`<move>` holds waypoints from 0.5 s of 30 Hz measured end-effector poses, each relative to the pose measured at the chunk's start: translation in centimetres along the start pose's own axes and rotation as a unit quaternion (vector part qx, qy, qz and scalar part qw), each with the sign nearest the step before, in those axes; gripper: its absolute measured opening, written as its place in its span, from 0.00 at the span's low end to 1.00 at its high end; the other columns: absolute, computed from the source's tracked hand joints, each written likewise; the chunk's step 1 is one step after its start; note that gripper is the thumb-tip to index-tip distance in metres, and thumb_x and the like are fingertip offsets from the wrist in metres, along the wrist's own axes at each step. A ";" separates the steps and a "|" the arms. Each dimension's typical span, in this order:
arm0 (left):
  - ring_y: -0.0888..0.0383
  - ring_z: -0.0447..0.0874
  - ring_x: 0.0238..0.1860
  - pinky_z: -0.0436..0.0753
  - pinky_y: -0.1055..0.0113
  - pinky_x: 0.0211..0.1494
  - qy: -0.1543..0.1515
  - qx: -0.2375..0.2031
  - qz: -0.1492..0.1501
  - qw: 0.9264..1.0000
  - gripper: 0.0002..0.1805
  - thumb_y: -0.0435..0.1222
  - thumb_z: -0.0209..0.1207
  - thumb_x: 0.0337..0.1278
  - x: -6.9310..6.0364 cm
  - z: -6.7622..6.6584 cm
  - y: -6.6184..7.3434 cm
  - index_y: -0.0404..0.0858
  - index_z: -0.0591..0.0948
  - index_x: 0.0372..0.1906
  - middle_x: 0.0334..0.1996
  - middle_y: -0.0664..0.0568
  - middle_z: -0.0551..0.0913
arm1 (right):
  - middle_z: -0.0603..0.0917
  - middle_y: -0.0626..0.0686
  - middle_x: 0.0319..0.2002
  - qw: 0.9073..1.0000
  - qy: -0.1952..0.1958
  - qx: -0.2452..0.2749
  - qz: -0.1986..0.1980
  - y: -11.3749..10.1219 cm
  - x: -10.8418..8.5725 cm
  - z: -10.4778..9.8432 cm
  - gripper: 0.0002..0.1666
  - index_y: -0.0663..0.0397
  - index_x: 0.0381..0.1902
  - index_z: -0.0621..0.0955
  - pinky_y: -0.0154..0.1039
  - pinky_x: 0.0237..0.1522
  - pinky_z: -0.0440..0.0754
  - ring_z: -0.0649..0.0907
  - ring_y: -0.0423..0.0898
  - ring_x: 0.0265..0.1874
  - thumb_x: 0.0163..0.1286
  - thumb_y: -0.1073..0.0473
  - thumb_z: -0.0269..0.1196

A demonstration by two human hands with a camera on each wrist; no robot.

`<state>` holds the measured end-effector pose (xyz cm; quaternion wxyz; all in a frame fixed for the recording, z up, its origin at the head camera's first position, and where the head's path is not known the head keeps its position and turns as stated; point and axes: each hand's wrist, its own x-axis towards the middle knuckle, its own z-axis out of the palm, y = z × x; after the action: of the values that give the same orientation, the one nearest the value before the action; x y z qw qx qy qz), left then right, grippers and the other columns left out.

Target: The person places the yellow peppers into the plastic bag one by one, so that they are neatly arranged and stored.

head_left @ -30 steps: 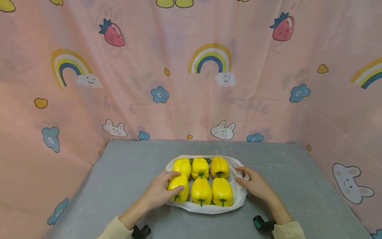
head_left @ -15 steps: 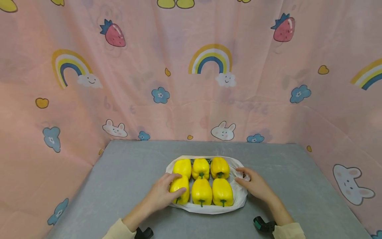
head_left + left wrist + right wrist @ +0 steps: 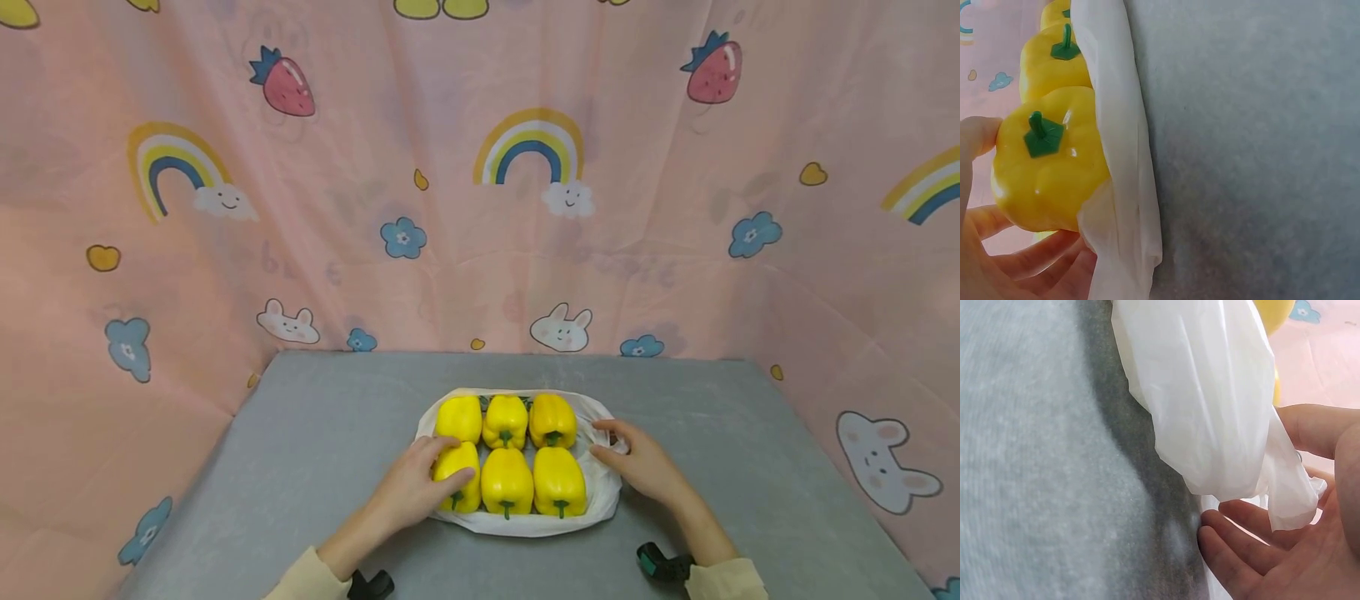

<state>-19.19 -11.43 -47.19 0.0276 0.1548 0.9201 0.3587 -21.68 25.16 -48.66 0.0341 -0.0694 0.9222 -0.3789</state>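
Yellow bell peppers with green stems, such as the front middle one (image 3: 507, 482), lie in two rows in a white plastic bag (image 3: 525, 525), its rim spread wide. My left hand (image 3: 411, 483) grips the front-left bell pepper (image 3: 459, 479), thumb on the near side and fingers on the far side. The left wrist view shows that pepper (image 3: 1050, 162) against the bag's white edge (image 3: 1125, 144). At the bag's right end, my right hand (image 3: 637, 462) holds the rim. Up close, a loose flap of the bag (image 3: 1288, 487) lies between its thumb and fingers.
The bag lies on a grey table (image 3: 315, 433). A pink curtain (image 3: 337, 275) with rainbows, rabbits and flowers hangs behind it and along both sides. Black wrist devices (image 3: 663, 562) show at both wrists.
My left hand has shifted slightly right with the front-left bell pepper, bringing it closer to the front middle one. The right hand stays in place at the bag's right end.
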 end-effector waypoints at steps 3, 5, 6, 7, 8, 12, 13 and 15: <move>0.52 0.78 0.53 0.79 0.48 0.56 0.001 0.001 -0.001 1.000 0.33 0.62 0.60 0.64 0.1 0.2 0.0 0.44 0.79 0.64 0.57 0.48 0.80 | 0.80 0.59 0.56 1.000 0.001 -0.003 0.001 0.0 0.0 0.0 0.31 0.59 0.66 0.77 0.54 0.51 0.77 0.77 0.54 0.49 0.73 0.47 0.64; 0.51 0.79 0.54 0.79 0.47 0.57 0.003 0.002 -0.003 1.000 0.34 0.62 0.60 0.64 0.1 0.2 0.1 0.44 0.79 0.64 0.57 0.47 0.80 | 0.80 0.59 0.56 1.000 0.002 -0.003 0.001 0.0 0.0 0.0 0.31 0.59 0.66 0.77 0.54 0.51 0.77 0.77 0.53 0.49 0.73 0.47 0.64; 0.50 0.79 0.54 0.79 0.47 0.57 0.003 0.003 -0.002 1.000 0.34 0.62 0.59 0.64 0.1 0.3 0.1 0.43 0.79 0.65 0.58 0.47 0.80 | 0.80 0.59 0.56 1.000 0.002 -0.003 0.001 0.0 0.0 0.0 0.31 0.59 0.66 0.77 0.54 0.51 0.77 0.77 0.54 0.49 0.73 0.47 0.64; 0.50 0.79 0.54 0.79 0.46 0.57 0.004 0.003 -0.002 1.000 0.35 0.63 0.59 0.64 0.1 0.3 0.2 0.43 0.79 0.65 0.58 0.46 0.80 | 0.80 0.59 0.56 1.000 0.003 -0.001 0.000 0.0 -0.1 -0.1 0.31 0.59 0.66 0.77 0.54 0.51 0.77 0.77 0.54 0.49 0.73 0.47 0.64; 0.49 0.79 0.54 0.79 0.46 0.58 0.004 0.003 -0.004 1.000 0.35 0.63 0.59 0.64 0.1 0.3 0.2 0.43 0.79 0.65 0.58 0.46 0.79 | 0.80 0.59 0.56 1.000 0.004 -0.001 0.000 0.0 -0.1 -0.1 0.31 0.59 0.66 0.77 0.55 0.52 0.77 0.77 0.54 0.49 0.73 0.47 0.64; 0.46 0.78 0.57 0.78 0.43 0.59 0.003 0.004 -0.003 1.000 0.37 0.64 0.58 0.64 0.2 0.2 0.2 0.42 0.78 0.66 0.60 0.44 0.79 | 0.80 0.60 0.57 1.000 0.006 0.001 0.003 -0.1 -0.1 -0.1 0.31 0.59 0.67 0.76 0.56 0.52 0.78 0.77 0.55 0.50 0.73 0.47 0.64; 0.46 0.78 0.58 0.78 0.43 0.60 0.002 0.004 -0.004 1.000 0.37 0.64 0.58 0.64 0.2 0.1 0.3 0.42 0.78 0.66 0.60 0.44 0.79 | 0.80 0.61 0.58 1.000 0.006 0.002 0.003 -0.1 -0.1 -0.2 0.31 0.59 0.67 0.76 0.57 0.52 0.78 0.78 0.56 0.51 0.73 0.47 0.64; 0.45 0.78 0.59 0.77 0.42 0.61 -0.001 0.010 0.000 1.000 0.37 0.63 0.58 0.64 0.2 0.1 0.3 0.41 0.77 0.67 0.61 0.43 0.79 | 0.79 0.62 0.59 1.000 0.006 0.006 0.005 -0.2 -0.2 -0.2 0.32 0.59 0.67 0.76 0.59 0.53 0.77 0.78 0.57 0.53 0.73 0.47 0.64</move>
<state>-19.29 -11.10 -47.06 0.0274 0.1551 0.9237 0.3493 -21.53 25.20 -48.36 0.0313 -0.0623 0.9206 -0.3843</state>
